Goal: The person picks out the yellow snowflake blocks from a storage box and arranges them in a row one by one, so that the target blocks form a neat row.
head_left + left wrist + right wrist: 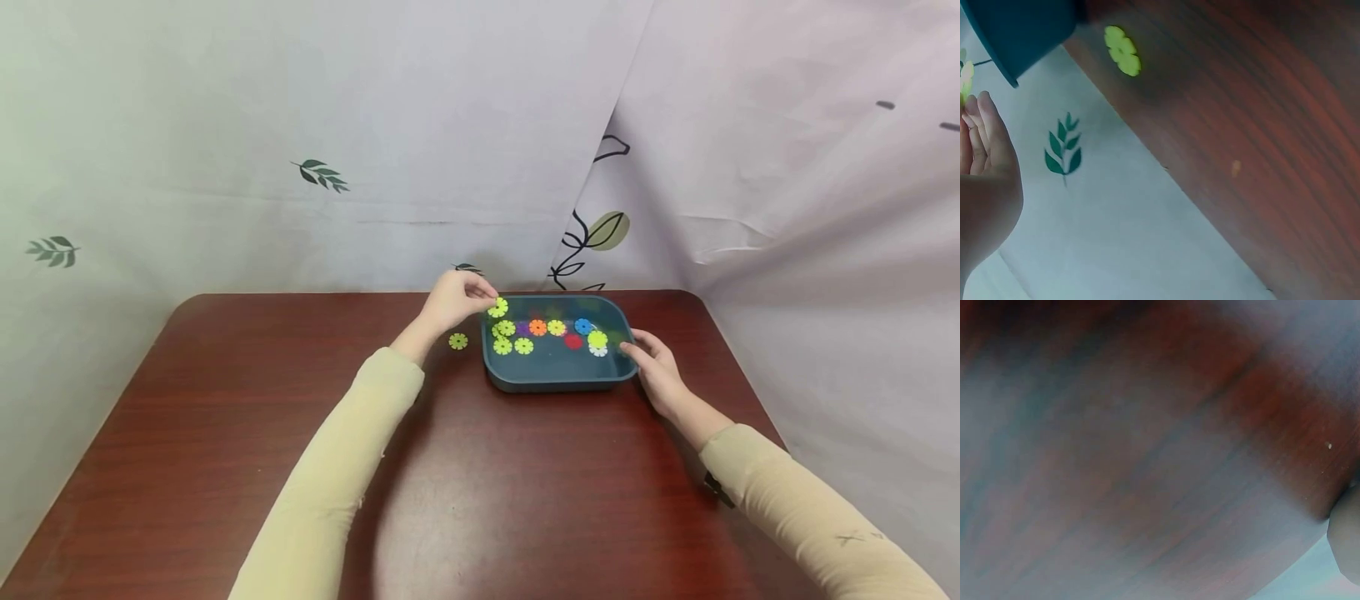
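In the head view my left hand pinches a yellow-green notched plastic disc over the left rim of a dark blue-grey tray. The same hand shows at the left edge of the left wrist view, with the disc at its fingertips. My right hand grips the tray's right side, thumb over the rim. Inside lie several more discs: yellow-green ones, an orange disc, a blue disc, a red disc and a white disc.
One yellow-green disc lies on the reddish-brown table, just left of the tray. Behind the table hangs a pale cloth with leaf prints. The right wrist view shows mostly blurred table surface.
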Demonstrator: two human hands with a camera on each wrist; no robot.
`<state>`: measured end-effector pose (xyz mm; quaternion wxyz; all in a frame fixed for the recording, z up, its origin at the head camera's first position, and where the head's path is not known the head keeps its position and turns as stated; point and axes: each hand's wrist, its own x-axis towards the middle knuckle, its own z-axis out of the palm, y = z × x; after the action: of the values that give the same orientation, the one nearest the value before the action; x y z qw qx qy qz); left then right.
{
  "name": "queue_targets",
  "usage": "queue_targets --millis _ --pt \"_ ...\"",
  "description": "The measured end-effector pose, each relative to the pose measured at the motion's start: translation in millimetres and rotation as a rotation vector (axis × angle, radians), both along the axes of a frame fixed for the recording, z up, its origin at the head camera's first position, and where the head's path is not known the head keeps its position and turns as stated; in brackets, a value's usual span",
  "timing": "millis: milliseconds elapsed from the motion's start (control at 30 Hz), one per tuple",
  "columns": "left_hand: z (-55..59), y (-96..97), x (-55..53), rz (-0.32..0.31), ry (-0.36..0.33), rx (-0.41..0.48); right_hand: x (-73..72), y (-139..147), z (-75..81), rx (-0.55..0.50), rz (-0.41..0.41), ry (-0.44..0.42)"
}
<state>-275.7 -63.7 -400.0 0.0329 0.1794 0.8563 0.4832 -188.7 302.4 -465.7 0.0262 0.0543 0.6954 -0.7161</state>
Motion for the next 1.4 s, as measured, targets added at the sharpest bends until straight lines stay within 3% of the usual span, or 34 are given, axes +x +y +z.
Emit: queue_targets --millis 500,767,1067,1400 --pt "-19.2 -43.8 2.3 0.109 -0.119 0.101 0.5 1.2 -0.1 0.017 -0.003 -0.006" --pt "-34.1 -67.9 4.9 0.154 -0.163 0.088 -0.4 1.0 -0.4 0.012 0.001 -0.006" --pt "-52.6 -87.1 3.0 0.167 -0.156 0.029 -2.4 0.8 1.8 0.033 -0.005 -0.019" --pt "-55.2 -92.2 4.9 0.097 -0.205 -0.07 -1.7 0.4 0.2 0.011 -0.008 -0.011"
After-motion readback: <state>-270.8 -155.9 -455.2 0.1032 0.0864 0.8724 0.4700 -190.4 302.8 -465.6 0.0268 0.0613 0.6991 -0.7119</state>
